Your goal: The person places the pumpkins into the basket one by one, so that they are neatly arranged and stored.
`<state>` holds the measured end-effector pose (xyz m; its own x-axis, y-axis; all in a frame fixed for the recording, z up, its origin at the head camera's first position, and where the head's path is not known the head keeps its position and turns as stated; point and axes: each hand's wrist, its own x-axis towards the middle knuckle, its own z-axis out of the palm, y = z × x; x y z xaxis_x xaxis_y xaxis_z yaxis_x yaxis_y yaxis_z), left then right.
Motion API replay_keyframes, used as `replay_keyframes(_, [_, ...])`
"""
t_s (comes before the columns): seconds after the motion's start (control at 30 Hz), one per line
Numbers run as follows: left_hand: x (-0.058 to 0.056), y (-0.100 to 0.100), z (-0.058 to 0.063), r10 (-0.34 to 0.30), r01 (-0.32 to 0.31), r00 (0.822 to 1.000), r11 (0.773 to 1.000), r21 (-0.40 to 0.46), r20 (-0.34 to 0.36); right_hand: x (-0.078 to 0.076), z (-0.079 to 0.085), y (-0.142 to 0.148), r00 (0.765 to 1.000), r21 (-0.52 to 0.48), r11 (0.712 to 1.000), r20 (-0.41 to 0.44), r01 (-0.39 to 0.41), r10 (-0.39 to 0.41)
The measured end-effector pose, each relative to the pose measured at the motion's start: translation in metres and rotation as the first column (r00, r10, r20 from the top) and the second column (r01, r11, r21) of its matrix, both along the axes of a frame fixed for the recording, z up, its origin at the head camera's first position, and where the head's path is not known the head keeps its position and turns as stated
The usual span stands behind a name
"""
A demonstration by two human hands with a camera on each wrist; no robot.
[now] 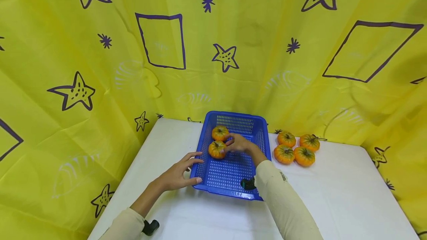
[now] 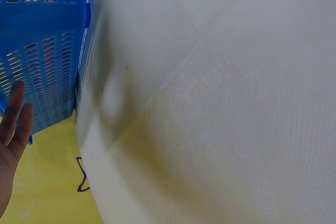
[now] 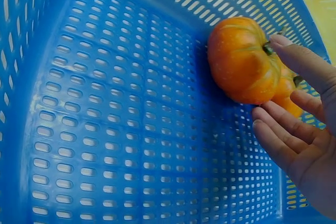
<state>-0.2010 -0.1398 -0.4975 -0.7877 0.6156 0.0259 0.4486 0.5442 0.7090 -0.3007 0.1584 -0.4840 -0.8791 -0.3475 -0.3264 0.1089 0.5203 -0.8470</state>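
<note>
A blue plastic basket (image 1: 217,173) with slotted walls stands on the white table, two small orange pumpkins inside. The front pumpkin (image 1: 217,150) lies near the left wall, and the back pumpkin (image 1: 220,133) sits right behind it. Inside the basket my right hand (image 1: 238,144) is at the front pumpkin, thumb tip by its stem and the other fingers spread loosely beside it, as the right wrist view shows. My left hand (image 1: 175,175) is at the basket's left side, fingers extended and spread along the rim.
Several more orange pumpkins (image 1: 295,149) stand in a cluster on the table (image 1: 347,184), right of the basket. A yellow curtain (image 1: 267,95) with dark starfish drawings rises behind the table and along both sides.
</note>
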Motion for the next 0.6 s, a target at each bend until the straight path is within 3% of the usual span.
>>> replay_keyframes(0.3, [0.001, 0.000, 0.000, 0.007, -0.007, 1.000, 1.000, -0.002, -0.007, 0.000, 0.015, 0.009, 0.998, -0.026, 0.999, -0.055, -0.022, 0.020])
replay_keyframes(0.6, [0.001, 0.000, 0.002, 0.002, -0.002, 1.000, 1.000, -0.007, -0.001, 0.008, 0.036, 0.028, 0.990, 0.041, 0.999, -0.140, -0.012, 0.018])
